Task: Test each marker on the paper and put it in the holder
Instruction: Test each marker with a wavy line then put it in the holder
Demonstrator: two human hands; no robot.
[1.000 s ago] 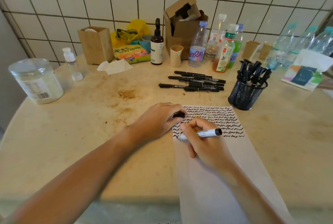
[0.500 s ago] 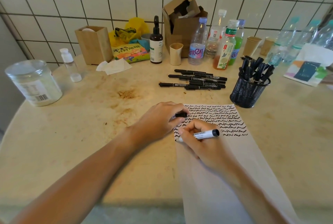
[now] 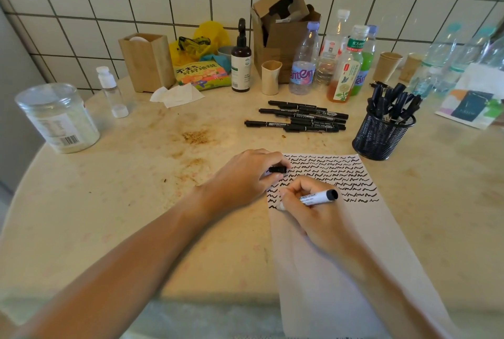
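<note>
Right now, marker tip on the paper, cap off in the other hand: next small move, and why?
Probably finish this squiggle, then lift the marker and bring the cap to its tip. The right hand grips it at the left end of the lowest row on the paper, the left hand pinches the cap close beside, and the holder takes tested markers.

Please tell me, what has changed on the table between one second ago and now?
Almost nothing. The right hand keeps its grip on the white marker, tip on the paper. The left hand still holds the black cap. The loose markers and mesh holder stayed in place.
</note>
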